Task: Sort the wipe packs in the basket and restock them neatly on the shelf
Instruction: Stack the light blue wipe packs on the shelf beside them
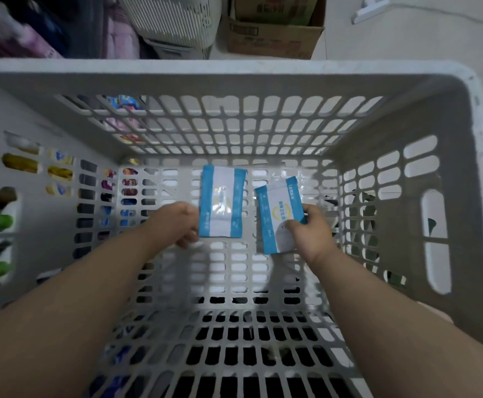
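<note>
Far left, through the slots of the basket (464,196) wall: coloured goods, blurred, probably stock on a shelf outside; impossible to name.

Next, the left hand (181,224), reaching deep into the basket, fingers closed on the left edge of the left pack (220,205). Held by the edge only, pinched, so the plain back side with its clear seal strip faces up and the long side points away. Lower corner near the basket floor; whether touching it or lifted, not possible to tell.

Just beside, but apart, the right pack (280,214), tilted a little, top leaning to the right. Printed front up here, with a yellow ring and some text, too small to read. Gripped by the right hand (310,231): thumb on the front near the lower part, fingers behind the right edge. Such a grip leaves the label free, likely for checking the kind before sorting.

Under the right pack, something clear and shiny on the floor of the basket, maybe a loose wrapper; not certain.

Besides these, no more packs visible on the grid floor, so likely the last two of the batch. Same blue and white design on both, one face down and one face up; probably to be turned the same way and joined before going to the shelf.

At top, outside the basket: a ribbed bin (174,21), then a carton (272,33) on the pale floor.
</note>
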`<control>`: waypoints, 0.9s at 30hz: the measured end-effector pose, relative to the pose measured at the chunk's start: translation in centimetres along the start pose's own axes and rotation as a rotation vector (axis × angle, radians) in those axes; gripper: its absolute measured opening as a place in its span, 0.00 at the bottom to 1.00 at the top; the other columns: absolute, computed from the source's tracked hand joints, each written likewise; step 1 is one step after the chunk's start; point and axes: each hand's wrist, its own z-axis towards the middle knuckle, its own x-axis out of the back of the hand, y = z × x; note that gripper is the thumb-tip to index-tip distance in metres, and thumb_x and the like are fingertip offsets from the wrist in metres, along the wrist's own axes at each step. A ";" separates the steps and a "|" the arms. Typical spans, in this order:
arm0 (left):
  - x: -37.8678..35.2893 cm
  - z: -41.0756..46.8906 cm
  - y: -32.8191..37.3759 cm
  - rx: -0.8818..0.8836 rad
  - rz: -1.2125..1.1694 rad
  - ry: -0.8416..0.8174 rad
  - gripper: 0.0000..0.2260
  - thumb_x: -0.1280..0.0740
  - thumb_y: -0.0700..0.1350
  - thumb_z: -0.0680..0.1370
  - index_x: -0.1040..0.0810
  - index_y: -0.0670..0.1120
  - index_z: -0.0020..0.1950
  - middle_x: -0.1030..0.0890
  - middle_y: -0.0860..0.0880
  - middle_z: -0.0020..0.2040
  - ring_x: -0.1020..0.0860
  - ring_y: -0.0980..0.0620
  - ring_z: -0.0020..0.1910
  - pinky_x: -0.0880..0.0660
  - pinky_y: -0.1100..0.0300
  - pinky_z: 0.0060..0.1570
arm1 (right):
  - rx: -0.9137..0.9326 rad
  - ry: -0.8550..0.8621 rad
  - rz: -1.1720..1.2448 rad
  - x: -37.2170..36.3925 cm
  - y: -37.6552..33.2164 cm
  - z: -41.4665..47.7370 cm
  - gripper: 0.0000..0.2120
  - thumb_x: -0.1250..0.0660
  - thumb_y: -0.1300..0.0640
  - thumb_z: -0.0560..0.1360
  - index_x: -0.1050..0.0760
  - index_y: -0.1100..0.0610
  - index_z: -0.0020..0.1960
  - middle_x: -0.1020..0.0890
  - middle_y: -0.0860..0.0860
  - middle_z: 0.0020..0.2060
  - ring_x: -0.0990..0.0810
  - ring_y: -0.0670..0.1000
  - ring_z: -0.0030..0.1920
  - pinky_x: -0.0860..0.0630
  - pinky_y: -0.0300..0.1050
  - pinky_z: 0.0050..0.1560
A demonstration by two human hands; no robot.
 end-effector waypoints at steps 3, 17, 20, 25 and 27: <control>0.2 0.0 -1.0 0.032 0.187 -0.007 0.08 0.39 0.44 0.79 0.23 0.40 0.48 0.18 0.43 0.44 0.20 0.44 0.41 0.23 0.55 0.39 | 0.019 -0.006 -0.041 0.1 0.2 0.0 0.10 0.38 0.67 0.76 0.32 0.55 0.53 0.23 0.51 0.48 0.23 0.51 0.47 0.29 0.34 0.37; -3.8 2.4 2.5 -0.536 0.872 0.319 0.35 0.36 0.54 0.78 0.52 0.48 0.78 0.46 0.45 0.76 0.46 0.45 0.74 0.44 0.52 0.72 | 0.022 -0.030 -0.134 0.3 0.2 -0.5 0.10 0.39 0.56 0.80 0.28 0.59 0.58 0.22 0.51 0.46 0.23 0.50 0.45 0.29 0.42 0.46; -5.0 2.2 1.4 -0.176 0.325 0.432 0.39 0.30 0.55 0.74 0.46 0.42 0.76 0.40 0.41 0.70 0.39 0.42 0.69 0.40 0.52 0.70 | 0.019 -0.044 -0.123 0.5 0.0 -0.5 0.08 0.39 0.57 0.80 0.28 0.59 0.57 0.22 0.50 0.45 0.23 0.50 0.45 0.29 0.40 0.42; -5.2 2.9 0.6 -0.075 0.078 0.499 0.34 0.23 0.50 0.68 0.36 0.40 0.67 0.31 0.42 0.64 0.29 0.45 0.61 0.30 0.52 0.62 | 0.061 -0.062 -0.107 0.8 -0.7 -0.6 0.04 0.40 0.58 0.80 0.29 0.57 0.53 0.23 0.47 0.42 0.23 0.45 0.41 0.31 0.32 0.36; -5.1 3.2 0.9 -0.031 -0.019 0.463 0.33 0.22 0.49 0.66 0.34 0.42 0.65 0.27 0.44 0.62 0.26 0.46 0.59 0.27 0.50 0.59 | 0.070 -0.048 -0.111 0.9 -0.9 -0.6 0.05 0.39 0.57 0.80 0.29 0.57 0.53 0.21 0.50 0.45 0.22 0.49 0.44 0.27 0.38 0.40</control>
